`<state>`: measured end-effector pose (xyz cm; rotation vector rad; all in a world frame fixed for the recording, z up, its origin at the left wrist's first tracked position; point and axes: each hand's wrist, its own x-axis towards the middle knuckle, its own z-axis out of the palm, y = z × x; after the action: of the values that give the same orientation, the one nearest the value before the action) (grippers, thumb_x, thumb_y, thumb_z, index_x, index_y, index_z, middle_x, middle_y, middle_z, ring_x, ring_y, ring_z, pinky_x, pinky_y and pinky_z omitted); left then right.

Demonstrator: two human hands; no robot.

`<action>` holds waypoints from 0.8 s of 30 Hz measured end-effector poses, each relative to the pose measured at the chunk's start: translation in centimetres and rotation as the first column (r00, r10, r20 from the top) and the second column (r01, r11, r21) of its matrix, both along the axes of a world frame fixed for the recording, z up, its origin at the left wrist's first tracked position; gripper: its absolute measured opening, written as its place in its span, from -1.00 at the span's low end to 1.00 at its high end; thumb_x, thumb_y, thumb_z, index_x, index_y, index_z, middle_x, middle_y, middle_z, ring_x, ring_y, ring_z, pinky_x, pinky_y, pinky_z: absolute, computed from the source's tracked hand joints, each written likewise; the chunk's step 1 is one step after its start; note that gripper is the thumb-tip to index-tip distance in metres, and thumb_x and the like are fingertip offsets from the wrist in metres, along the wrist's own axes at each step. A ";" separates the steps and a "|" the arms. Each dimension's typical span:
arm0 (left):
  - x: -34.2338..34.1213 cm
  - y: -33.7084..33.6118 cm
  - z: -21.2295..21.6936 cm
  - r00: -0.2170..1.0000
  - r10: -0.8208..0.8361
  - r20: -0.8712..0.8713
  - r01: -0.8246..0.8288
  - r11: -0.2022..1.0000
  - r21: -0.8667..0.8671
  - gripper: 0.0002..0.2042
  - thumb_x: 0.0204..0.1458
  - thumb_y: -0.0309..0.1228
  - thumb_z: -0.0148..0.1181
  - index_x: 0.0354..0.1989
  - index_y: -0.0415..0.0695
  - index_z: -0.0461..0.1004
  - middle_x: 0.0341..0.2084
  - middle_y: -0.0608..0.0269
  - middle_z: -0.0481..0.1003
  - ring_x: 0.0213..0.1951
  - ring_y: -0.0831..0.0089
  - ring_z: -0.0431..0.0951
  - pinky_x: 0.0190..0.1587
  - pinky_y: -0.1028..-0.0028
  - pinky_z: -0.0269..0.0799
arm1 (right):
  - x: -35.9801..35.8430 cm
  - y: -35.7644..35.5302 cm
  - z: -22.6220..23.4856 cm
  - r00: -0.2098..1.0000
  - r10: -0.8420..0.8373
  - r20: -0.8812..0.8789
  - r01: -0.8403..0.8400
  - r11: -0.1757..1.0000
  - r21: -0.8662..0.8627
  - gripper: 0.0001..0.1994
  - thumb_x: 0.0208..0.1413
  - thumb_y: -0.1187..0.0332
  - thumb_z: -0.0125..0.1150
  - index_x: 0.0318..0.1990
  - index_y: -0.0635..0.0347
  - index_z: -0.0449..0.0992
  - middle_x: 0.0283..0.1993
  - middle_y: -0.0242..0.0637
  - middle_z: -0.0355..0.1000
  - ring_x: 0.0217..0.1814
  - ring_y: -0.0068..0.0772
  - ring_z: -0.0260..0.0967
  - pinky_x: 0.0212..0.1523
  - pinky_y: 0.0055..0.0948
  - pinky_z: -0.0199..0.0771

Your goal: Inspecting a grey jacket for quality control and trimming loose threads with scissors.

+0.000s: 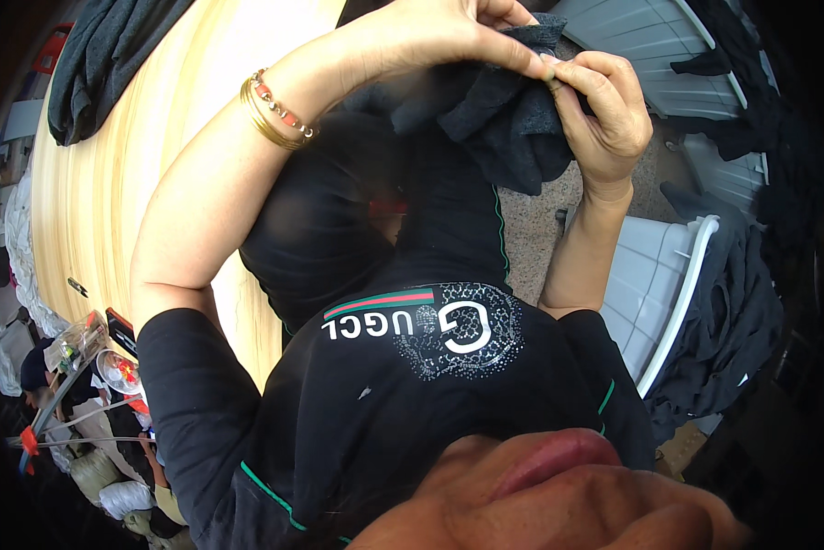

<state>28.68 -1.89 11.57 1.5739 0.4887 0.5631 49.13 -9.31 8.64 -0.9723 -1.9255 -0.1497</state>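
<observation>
A dark grey knit cloth (522, 137) hangs above my lap, bunched and folded. At its upper edge, my left hand (462, 41) grips it between thumb and fingers, with a gold and red-beaded bracelet on that wrist. My right hand (606, 115) is closed in a pinch on the same edge, its thumb and forefinger touching the tip of my left thumb. What lies right between those fingertips is too small to make out. Most of the cloth drapes below and behind my hands.
To my left stands a pale wooden table (91, 202) bearing a dark grey garment (109, 64) and a small dark tool (77, 287). White plastic baskets (646, 266) stand on the right, with dark cloth (737, 312) heaped beside them. Speckled floor (531, 229) shows between.
</observation>
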 end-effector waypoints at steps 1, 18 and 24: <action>0.2 -0.1 -0.4 0.999 -0.008 0.054 0.011 0.998 -0.060 -0.77 -0.01 -0.45 0.37 -0.22 -0.27 0.52 -0.43 0.36 0.51 -0.35 0.65 0.42 -0.22 0.66 0.32 | 0.0 0.0 0.1 1.000 0.004 0.002 -0.004 1.000 -0.001 -0.77 -0.22 0.65 0.39 -0.34 0.20 0.63 -0.32 -0.29 0.51 -0.37 -0.45 0.49 -0.39 -0.58 0.50; -0.2 0.5 -1.9 0.990 0.135 0.033 -0.139 0.977 0.163 -0.79 0.03 -0.51 0.28 -0.20 -0.37 0.52 -0.44 0.22 0.56 -0.33 0.61 0.48 -0.19 0.57 0.39 | -0.5 1.7 -0.6 0.928 0.110 -0.355 -0.239 0.909 -0.343 -0.58 -0.01 0.63 0.32 0.06 0.28 0.50 -0.09 -0.35 0.46 -0.15 -0.61 0.43 -0.15 -0.68 0.44; -0.5 0.9 -2.3 0.978 0.200 -0.061 -0.129 0.805 0.579 -0.75 -0.06 -0.50 0.33 -0.20 -0.34 0.52 -0.43 0.02 0.57 -0.29 0.41 0.59 -0.09 0.43 0.43 | 1.5 2.9 -1.4 0.911 0.119 -0.395 -0.371 0.658 -0.656 -0.54 0.00 0.66 0.30 0.10 0.37 0.40 -0.10 -0.25 0.49 -0.16 -0.57 0.47 -0.09 -0.65 0.49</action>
<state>28.17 -1.01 9.26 2.1677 0.5842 0.8052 50.68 -6.45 7.19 -1.1166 -1.7861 0.9612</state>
